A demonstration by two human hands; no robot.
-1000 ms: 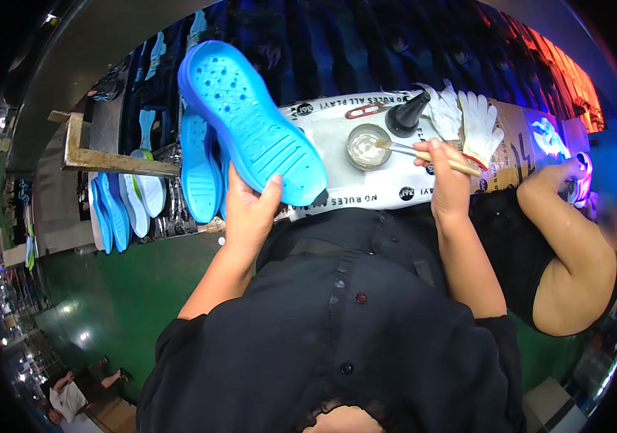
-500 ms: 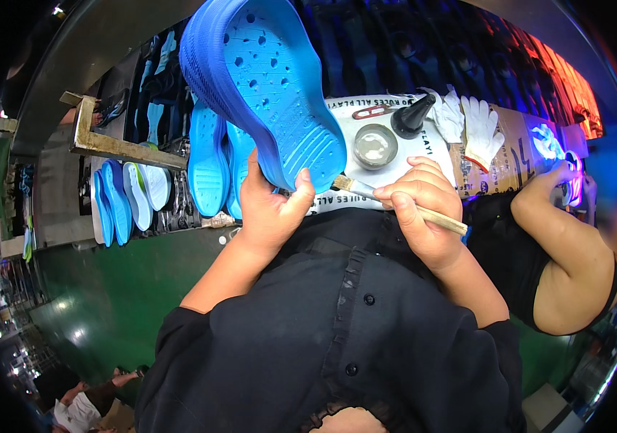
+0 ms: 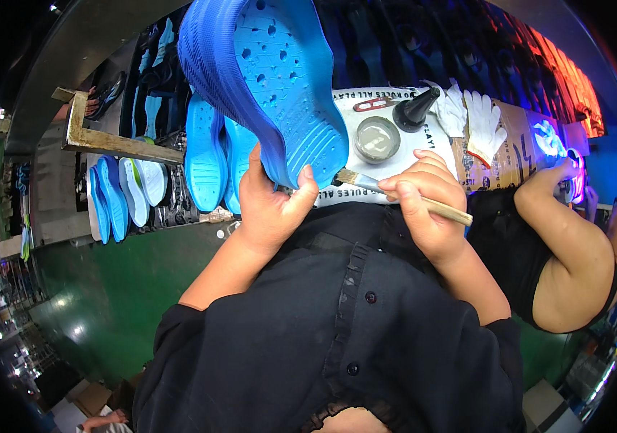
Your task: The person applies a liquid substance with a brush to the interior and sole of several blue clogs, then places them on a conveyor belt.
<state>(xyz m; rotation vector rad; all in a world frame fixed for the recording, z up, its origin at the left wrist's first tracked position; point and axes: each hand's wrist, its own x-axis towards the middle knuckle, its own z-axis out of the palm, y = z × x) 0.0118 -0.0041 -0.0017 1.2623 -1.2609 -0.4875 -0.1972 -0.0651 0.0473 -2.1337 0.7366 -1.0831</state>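
Note:
A large blue shoe sole point(image 3: 272, 94), bright inside with small holes and ribs at its near end, is tilted up in my left hand point(image 3: 272, 206). My left thumb presses on its near rim and the fingers go behind it. In my right hand point(image 3: 427, 198) is a flat paintbrush point(image 3: 435, 208) with a pale wooden handle. The brush's bristles are at the sole's lower right edge; whether they touch it I cannot tell. Beyond the brush stands a round glass dish point(image 3: 378, 139) of greyish liquid, with a black cone-tipped bottle point(image 3: 415, 110) close by.
More blue soles point(image 3: 204, 155) stand left of my hand, with smaller blue and white ones point(image 3: 117, 191) further left beside a worn metal bracket point(image 3: 124, 146). White gloves point(image 3: 483, 126) lie on cardboard at right. A red-handled tool point(image 3: 372, 105) rests behind the dish. A co-worker's arm point(image 3: 568, 224) is at right.
The sole has turned slightly, its near end shifting a little right. My right hand and the brush have moved slightly right, staying by the sole's edge.

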